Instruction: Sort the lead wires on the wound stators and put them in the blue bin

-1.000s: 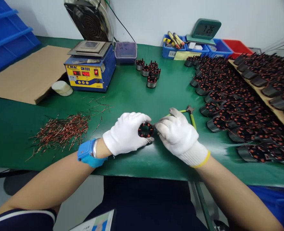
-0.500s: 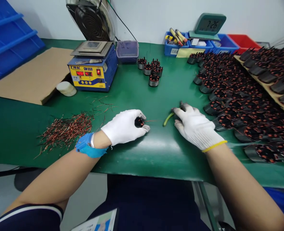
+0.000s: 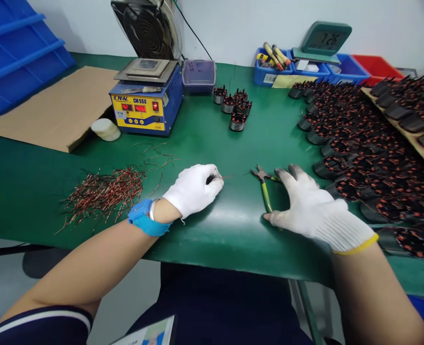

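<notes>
My left hand (image 3: 196, 188), in a white glove, has its fingers wrapped round a small dark wound core (image 3: 209, 179), mostly hidden by the glove. Thin copper wires stick out of it to the right. Cutting pliers with green handles (image 3: 265, 192) lie on the green table, jaws spread and pointing away. Around their handles my right hand (image 3: 301, 203), also gloved, has thumb and fingers spread wide, the fingertips close to the handles.
A heap of copper wire bits (image 3: 106, 194) lies at left. Behind stand a blue and yellow solder unit (image 3: 143, 112), several wound cores (image 3: 237, 120) and a purple bin (image 3: 198, 76). Rows of cores (image 3: 356, 148) fill the right side. Blue bins (image 3: 273, 72) line the wall.
My right hand has moved right and nearer the body, and its fingers have spread. The pliers now show fully on the table. The left hand still holds the core, now turned more out of sight.
</notes>
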